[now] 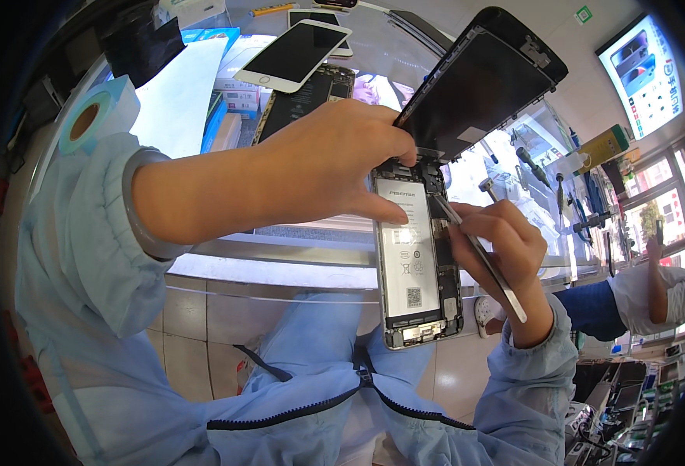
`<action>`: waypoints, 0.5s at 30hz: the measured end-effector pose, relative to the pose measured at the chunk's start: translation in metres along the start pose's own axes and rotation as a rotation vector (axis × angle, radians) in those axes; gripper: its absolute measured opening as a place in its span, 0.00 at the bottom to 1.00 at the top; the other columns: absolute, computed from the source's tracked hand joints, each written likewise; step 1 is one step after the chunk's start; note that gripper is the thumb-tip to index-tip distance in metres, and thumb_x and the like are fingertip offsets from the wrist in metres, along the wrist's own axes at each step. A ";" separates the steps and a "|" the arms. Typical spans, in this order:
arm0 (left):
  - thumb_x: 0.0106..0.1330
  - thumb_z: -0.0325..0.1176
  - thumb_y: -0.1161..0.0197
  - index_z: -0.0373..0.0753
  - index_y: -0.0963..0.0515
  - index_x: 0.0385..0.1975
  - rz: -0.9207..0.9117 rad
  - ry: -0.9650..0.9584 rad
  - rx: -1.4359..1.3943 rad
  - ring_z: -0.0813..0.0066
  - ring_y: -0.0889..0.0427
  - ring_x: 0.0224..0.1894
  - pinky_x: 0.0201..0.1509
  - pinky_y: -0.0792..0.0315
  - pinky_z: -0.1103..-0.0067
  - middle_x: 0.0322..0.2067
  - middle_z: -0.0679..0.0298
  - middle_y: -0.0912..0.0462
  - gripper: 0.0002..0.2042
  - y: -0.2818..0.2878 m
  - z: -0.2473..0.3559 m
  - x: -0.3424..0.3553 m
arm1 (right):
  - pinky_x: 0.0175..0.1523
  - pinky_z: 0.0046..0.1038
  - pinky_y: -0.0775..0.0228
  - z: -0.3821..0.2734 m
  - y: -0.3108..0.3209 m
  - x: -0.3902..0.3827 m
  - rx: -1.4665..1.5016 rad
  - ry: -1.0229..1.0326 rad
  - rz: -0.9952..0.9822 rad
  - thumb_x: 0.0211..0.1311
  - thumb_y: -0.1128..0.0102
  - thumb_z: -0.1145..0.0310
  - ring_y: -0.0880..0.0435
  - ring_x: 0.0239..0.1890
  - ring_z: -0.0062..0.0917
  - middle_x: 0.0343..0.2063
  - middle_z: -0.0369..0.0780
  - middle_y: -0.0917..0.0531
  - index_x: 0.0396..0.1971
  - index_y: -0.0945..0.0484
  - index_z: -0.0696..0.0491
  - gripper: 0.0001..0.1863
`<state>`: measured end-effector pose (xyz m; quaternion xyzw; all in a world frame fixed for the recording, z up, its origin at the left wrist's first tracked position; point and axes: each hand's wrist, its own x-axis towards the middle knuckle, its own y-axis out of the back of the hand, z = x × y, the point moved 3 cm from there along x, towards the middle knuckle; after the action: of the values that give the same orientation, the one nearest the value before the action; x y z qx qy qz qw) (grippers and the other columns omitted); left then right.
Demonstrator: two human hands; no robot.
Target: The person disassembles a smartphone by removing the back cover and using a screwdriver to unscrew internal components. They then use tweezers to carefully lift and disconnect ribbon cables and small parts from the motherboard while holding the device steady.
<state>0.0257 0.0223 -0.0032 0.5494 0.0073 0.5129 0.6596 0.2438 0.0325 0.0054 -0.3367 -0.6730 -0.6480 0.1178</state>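
An opened smartphone (449, 299) hangs over the counter's front edge, its white battery (409, 256) and inner parts bare. The dark screen assembly (478, 85) is swung up at the phone's far end. My left hand (342, 159) grips the phone at that end, thumb on the battery and fingers by the raised screen; some fingertips are hidden. Metal tweezers (488, 268) are pinched in my right hand (505, 248), their tips down inside the phone beside the battery's upper right edge.
A white-framed phone (294, 56) lies on the glass counter, next to an opened phone body (300, 105). At left stands a tape roll (86, 126). Screwdrivers (532, 165) and a yellow-green bottle (602, 149) are at right. Another person (653, 291) stands beyond, at far right.
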 end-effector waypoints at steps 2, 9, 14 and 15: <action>0.44 0.40 0.25 0.32 0.21 0.35 -0.003 -0.002 0.004 0.57 0.20 0.35 0.41 0.27 0.71 0.32 0.54 0.21 0.22 0.000 0.000 0.001 | 0.30 0.23 0.22 0.001 -0.002 -0.001 -0.022 0.132 0.005 0.39 0.32 0.81 0.16 0.28 0.28 0.25 0.41 0.21 0.28 0.21 0.56 0.12; 0.44 0.39 0.25 0.32 0.21 0.36 -0.014 0.012 -0.016 0.57 0.20 0.36 0.41 0.27 0.71 0.33 0.54 0.21 0.22 -0.002 0.000 0.000 | 0.28 0.22 0.23 -0.002 0.007 0.004 -0.179 0.252 0.029 0.38 0.32 0.82 0.17 0.25 0.28 0.26 0.43 0.19 0.29 0.20 0.58 0.13; 0.44 0.39 0.25 0.32 0.21 0.37 -0.016 0.003 -0.024 0.57 0.20 0.35 0.41 0.27 0.72 0.34 0.54 0.21 0.22 -0.001 0.000 0.000 | 0.26 0.20 0.26 0.003 0.013 -0.005 -0.004 0.138 0.152 0.37 0.33 0.85 0.17 0.24 0.27 0.24 0.43 0.19 0.28 0.22 0.59 0.14; 0.44 0.39 0.25 0.32 0.21 0.37 -0.013 0.002 -0.017 0.57 0.20 0.35 0.41 0.27 0.72 0.34 0.54 0.21 0.23 0.000 0.002 0.000 | 0.26 0.20 0.26 0.004 0.014 -0.005 0.042 0.122 0.144 0.38 0.33 0.85 0.17 0.24 0.26 0.25 0.43 0.19 0.28 0.22 0.58 0.13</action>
<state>0.0267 0.0210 -0.0028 0.5434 0.0073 0.5092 0.6674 0.2572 0.0338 0.0125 -0.3416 -0.6520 -0.6430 0.2116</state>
